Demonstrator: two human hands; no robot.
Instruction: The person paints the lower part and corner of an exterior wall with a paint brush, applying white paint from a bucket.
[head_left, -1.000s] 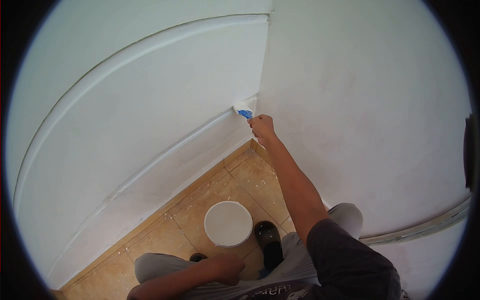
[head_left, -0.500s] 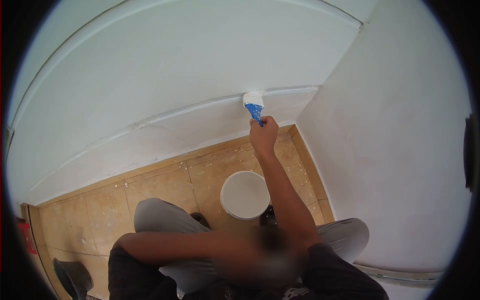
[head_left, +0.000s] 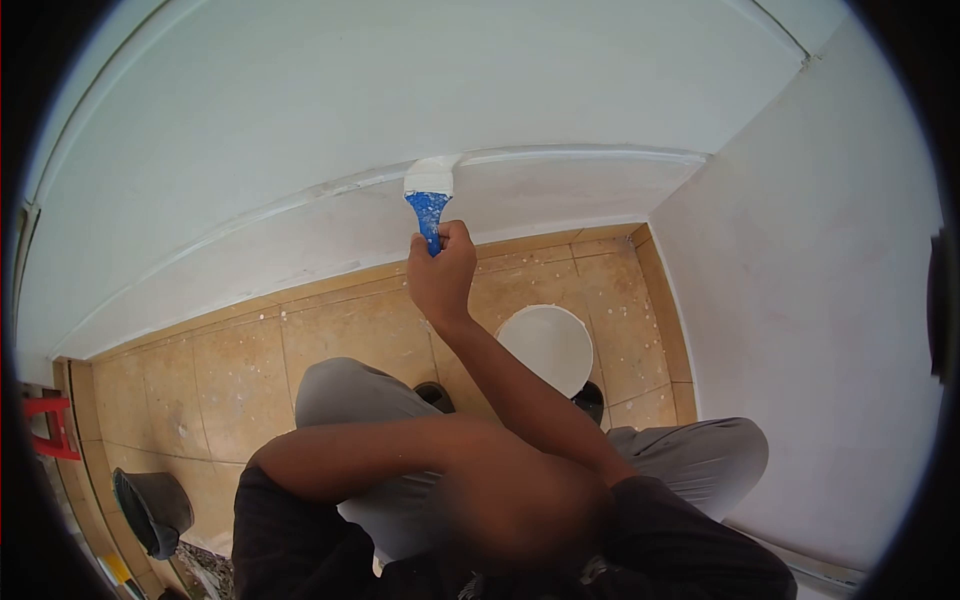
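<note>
In the head view my right hand (head_left: 442, 275) is closed round the blue handle of a paintbrush (head_left: 429, 205). Its wide white-coated bristles press against the raised white trim strip (head_left: 590, 153) that runs along the low part of the wall. White smears mark the handle. Below my right forearm, a round tub (head_left: 545, 345) of off-white paint stands on the floor between my feet, partly covered by the arm. My left arm (head_left: 350, 455) lies bent across my lap; its hand is lost in a blurred patch, so its fingers do not show.
White walls meet in a corner at the right. Paint-spotted tan tiles (head_left: 240, 390) cover the floor. A dark bucket (head_left: 155, 510) stands at the lower left, and a red object (head_left: 52, 427) sits beyond the tile edging. My grey-trousered knees (head_left: 345, 395) flank the tub.
My right hand and the paintbrush have moved left along the trim strip, bristles still against it. The view has also shifted left, showing more of the bucket and red object.
</note>
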